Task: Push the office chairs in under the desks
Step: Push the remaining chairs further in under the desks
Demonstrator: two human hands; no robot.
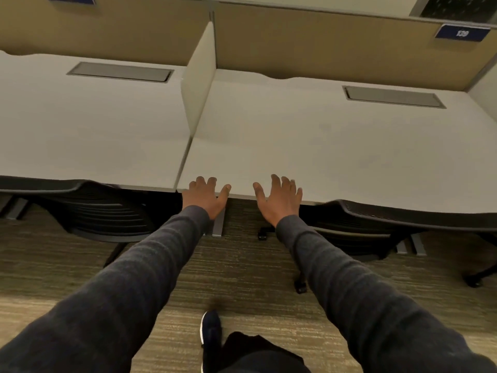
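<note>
Two white desks stand side by side, the left desk [88, 125] and the right desk [336, 146]. A black mesh office chair [102, 208] sits with its back against the left desk's front edge. A second black chair [382, 219] is tucked at the right desk's edge. My left hand [205, 196] and my right hand [279, 197] are stretched forward, fingers spread, over the right desk's front edge between the two chairs. Neither hand holds anything or touches a chair.
A low white divider panel [200, 79] separates the desks. Tan partition walls [322, 44] with a number plate [462, 33] run behind. Grey cable hatches [119, 72] are set in each desktop. Grey desk legs [219, 222] stand on striped carpet [242, 278]. My shoe [211, 329] is below.
</note>
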